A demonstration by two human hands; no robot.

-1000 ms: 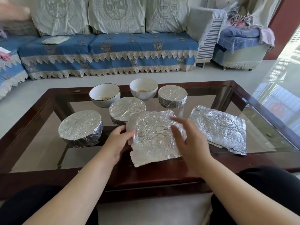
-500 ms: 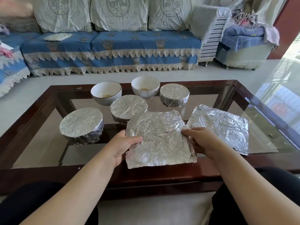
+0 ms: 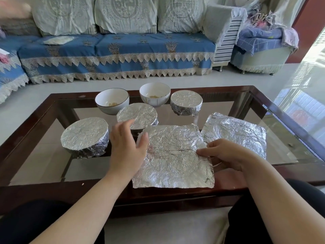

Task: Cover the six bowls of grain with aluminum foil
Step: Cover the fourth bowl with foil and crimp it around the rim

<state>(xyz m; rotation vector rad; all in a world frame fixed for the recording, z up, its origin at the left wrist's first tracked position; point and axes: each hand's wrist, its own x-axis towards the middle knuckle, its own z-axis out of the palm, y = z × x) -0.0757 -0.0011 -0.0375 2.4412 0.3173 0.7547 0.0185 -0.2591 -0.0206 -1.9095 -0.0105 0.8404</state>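
The right hand [image 3: 226, 154] pinches the right edge of a crinkled foil sheet [image 3: 173, 157] that seems to lie over a bowl at the near edge of the glass table [image 3: 274, 110], probably to keep it from sliding; the left hand [image 3: 126, 147] is spread flat, fingers together, at the sheet's left edge, apparently ready to press it down. Three foil-covered bowls [image 3: 84, 134] sit beyond and to the left, two open bowls [image 3: 112, 100] of grain wait at the back, and a spare foil sheet [image 3: 235, 132] lies just right of the one in hand.
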